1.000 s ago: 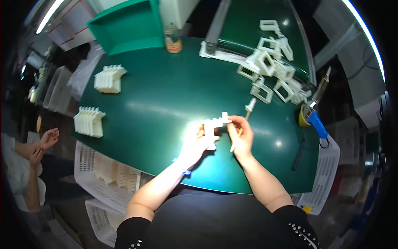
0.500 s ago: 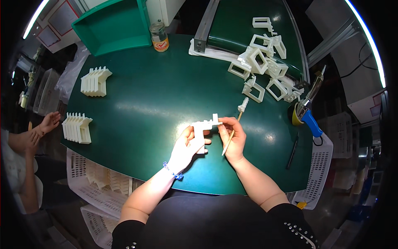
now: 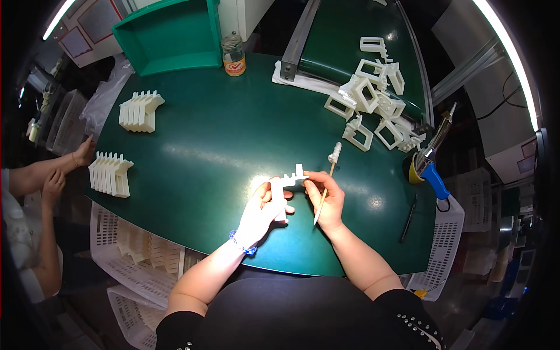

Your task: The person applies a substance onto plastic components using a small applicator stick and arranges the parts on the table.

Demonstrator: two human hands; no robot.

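Grips a white plastic piece in the left hand above the green worktop, pinches its thin end and holds a wooden stick with the right hand, and risks snapping that end by twisting too hard.

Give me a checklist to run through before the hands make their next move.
1. Left hand gripping the white part: ok, fingers around it.
2. Right hand holding the wooden stick: ok, wrapped white end pointing away.
3. Glass jar upright: ok.
4. Loose white frames neatly stacked: not ok, they lie jumbled.
5. White part's lit face free of marks: cannot tell, glare washes it out.
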